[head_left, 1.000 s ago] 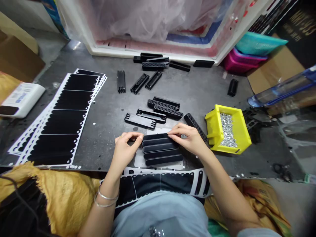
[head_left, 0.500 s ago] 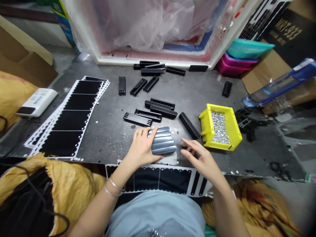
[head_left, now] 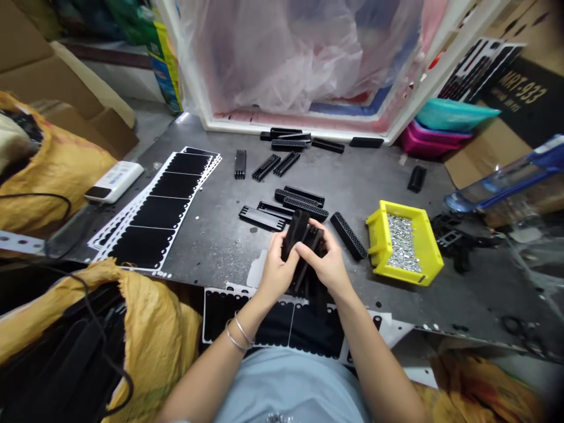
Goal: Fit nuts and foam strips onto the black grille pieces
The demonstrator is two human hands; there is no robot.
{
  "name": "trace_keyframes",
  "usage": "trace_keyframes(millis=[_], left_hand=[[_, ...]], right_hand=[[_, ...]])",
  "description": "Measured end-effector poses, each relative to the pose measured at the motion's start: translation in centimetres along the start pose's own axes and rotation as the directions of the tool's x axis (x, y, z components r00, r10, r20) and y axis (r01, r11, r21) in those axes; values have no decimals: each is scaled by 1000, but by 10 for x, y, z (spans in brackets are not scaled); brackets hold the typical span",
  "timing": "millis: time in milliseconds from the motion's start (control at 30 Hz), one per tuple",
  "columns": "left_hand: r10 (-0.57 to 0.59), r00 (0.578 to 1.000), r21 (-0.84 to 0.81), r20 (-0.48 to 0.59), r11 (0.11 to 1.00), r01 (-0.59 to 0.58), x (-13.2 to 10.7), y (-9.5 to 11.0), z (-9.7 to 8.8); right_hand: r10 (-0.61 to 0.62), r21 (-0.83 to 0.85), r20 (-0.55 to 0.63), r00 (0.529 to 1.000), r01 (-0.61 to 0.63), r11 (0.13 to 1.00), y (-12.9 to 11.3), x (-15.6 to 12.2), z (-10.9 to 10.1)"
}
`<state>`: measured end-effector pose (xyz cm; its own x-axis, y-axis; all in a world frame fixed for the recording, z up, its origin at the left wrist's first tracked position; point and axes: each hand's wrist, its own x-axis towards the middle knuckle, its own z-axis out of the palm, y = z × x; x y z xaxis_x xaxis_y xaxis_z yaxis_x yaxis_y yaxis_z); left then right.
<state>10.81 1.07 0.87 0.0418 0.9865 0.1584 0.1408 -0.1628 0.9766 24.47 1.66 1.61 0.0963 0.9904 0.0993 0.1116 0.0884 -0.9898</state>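
Above the table's front edge, my left hand (head_left: 278,267) and my right hand (head_left: 326,258) are closed together around a bundle of black plastic bars (head_left: 296,228). Both thumbs press on the near side, and more dark bars show below the hands; how many is hidden. Just beyond my fingers lies a group of similar black bars (head_left: 304,204), some with a textured face. A grey-faced black bar (head_left: 262,218) rests to the left of them. One textured bar (head_left: 348,235) lies to the right of my right hand.
A yellow bin (head_left: 408,278) of small shiny metal parts stands on the right. Sheets of black stickers (head_left: 152,220) lie on the left near a white device (head_left: 115,181). More bars (head_left: 288,144) lie by the white foam box (head_left: 282,127). A yellow sack (head_left: 154,323) stands front left.
My left hand has lifted the row of shiny-faced bars off the table and turned it. My right hand has come in and closed on the bundle. The view has shifted left.
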Motion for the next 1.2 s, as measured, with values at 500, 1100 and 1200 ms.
trace_keyframes(millis=[500, 1100, 1200], left_hand=[[-238, 955, -141, 179, 954, 264, 15, -18, -70], [-11, 959, 466, 285, 875, -129, -35, 10, -111], [-26, 946, 509, 322, 848, -150, -47, 3, -99]], right_hand=[[-221, -550, 570, 792, 567, 613, -53, 9, -28], [-227, -559, 488, 843, 501, 660, -27, -28, -76], [-139, -597, 411, 901, 382, 705, -17, -45, -99]])
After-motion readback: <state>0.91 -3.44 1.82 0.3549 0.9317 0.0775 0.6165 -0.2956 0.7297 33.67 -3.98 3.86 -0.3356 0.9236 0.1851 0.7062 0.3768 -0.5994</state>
